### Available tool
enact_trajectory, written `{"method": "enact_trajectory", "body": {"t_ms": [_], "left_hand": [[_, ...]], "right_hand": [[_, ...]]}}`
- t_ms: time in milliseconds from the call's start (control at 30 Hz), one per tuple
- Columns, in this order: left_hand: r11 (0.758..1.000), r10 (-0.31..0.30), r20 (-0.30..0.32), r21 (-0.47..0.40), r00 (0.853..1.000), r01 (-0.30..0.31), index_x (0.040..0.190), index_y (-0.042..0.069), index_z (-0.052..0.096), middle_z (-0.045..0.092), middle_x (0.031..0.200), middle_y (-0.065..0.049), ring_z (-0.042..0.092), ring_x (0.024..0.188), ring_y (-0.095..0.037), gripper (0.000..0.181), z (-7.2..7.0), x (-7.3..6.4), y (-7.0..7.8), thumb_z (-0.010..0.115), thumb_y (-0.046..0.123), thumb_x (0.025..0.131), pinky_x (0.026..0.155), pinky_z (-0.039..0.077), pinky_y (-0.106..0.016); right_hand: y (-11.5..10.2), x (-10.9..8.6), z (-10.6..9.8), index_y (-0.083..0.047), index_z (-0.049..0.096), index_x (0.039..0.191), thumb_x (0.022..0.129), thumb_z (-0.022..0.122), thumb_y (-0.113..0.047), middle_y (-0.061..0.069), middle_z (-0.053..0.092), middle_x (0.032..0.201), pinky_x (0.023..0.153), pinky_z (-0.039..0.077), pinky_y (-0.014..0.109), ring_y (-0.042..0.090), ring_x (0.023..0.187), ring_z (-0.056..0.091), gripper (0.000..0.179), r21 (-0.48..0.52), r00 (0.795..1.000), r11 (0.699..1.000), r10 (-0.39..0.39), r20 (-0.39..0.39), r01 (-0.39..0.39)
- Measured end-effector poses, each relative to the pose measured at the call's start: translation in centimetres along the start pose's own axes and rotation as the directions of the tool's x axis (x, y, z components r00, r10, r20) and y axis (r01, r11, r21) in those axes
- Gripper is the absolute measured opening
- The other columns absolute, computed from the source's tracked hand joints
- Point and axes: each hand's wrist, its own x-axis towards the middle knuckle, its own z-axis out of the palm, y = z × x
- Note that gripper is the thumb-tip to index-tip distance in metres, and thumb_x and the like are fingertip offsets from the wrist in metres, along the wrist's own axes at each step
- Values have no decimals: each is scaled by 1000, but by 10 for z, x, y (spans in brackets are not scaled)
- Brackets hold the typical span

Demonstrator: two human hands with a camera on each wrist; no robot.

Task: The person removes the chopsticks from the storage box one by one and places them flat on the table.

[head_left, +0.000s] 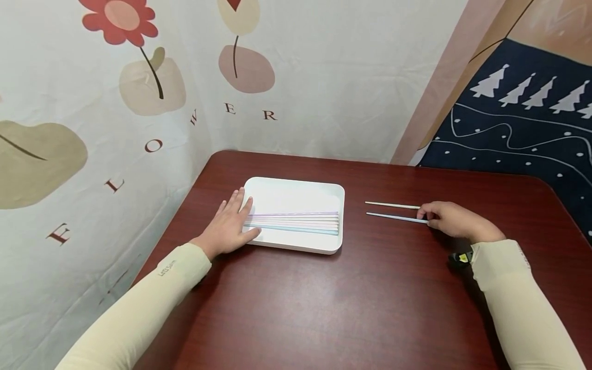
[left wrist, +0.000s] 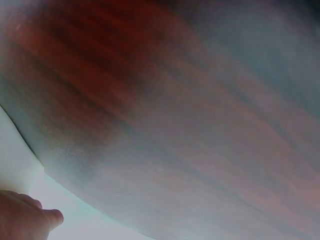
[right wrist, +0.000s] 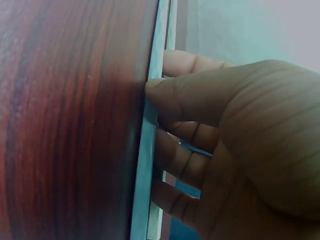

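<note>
A shallow white tray [head_left: 296, 194] with rounded corners lies on the table and holds a row of pastel chopsticks [head_left: 296, 223] in purple, pink, white and blue. My left hand [head_left: 225, 227] rests on the tray's left edge, fingers spread and straight; only a bit of it shows in the left wrist view. To the right of the tray, my right hand [head_left: 455, 220] holds two chopsticks, a blue one [head_left: 395, 217] and a pale yellow-green one [head_left: 393, 205], tips pointing left and apart. In the right wrist view, the thumb presses along the blue chopstick [right wrist: 145, 165], with curled fingers behind it.
The dark red wooden table [head_left: 305, 308] ends at a white printed curtain [head_left: 333, 77] along the back and left. A dark blue cloth with white trees [head_left: 518, 118] hangs at the back right. A black band [head_left: 460, 259] sits at my right wrist.
</note>
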Motion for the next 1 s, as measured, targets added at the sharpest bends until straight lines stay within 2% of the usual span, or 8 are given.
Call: {"method": "enact_trajectory", "body": {"t_ms": [167, 300, 400, 633, 1000], "left_hand": [[1000, 2, 2, 1, 1000, -2, 156, -3, 21, 0, 163, -24, 0, 150, -38, 90, 0, 0, 0, 48, 58, 95, 116, 8, -59], [1000, 4, 6, -3, 1000, -4, 155, -4, 22, 0, 163, -24, -1, 150, -38, 91, 0, 0, 1, 49, 58, 94, 116, 8, -60], [1000, 3, 4, -9, 1000, -3, 155, -4, 22, 0, 163, -24, -1, 150, -38, 91, -1, 0, 1, 49, 58, 94, 116, 8, -60], [1000, 4, 5, -10, 1000, -4, 155, -4, 22, 0, 163, -24, -1, 150, -37, 91, 0, 0, 0, 49, 58, 94, 116, 9, -59], [1000, 0, 1, -4, 1000, 0, 155, -4, 23, 1, 163, -24, -1, 150, -38, 91, -1, 0, 0, 50, 57, 94, 116, 9, -59]], "right_hand": [[-4, 0, -3, -12, 68, 102, 89, 62, 6, 1, 60, 87, 75, 45, 39, 20, 83, 53, 23, 14, 1000, 1000, 12, 0, -12], [-12, 3, -8, -11, 69, 104, 89, 63, 5, 3, 65, 96, 79, 47, 42, 21, 87, 54, 23, 20, 1000, 1000, -2, -7, 2], [-21, 7, -14, -10, 69, 105, 89, 63, 6, 2, 65, 97, 79, 47, 42, 21, 88, 55, 24, 19, 1000, 1000, -24, -13, 24], [-43, 23, -22, -8, 70, 107, 90, 62, 5, 5, 64, 96, 77, 48, 40, 20, 86, 55, 22, 16, 998, 998, -62, -23, 62], [-79, 53, -28, -9, 69, 111, 93, 62, 3, 5, 66, 108, 85, 50, 44, 21, 95, 59, 23, 20, 989, 989, -145, -8, 145]]}}
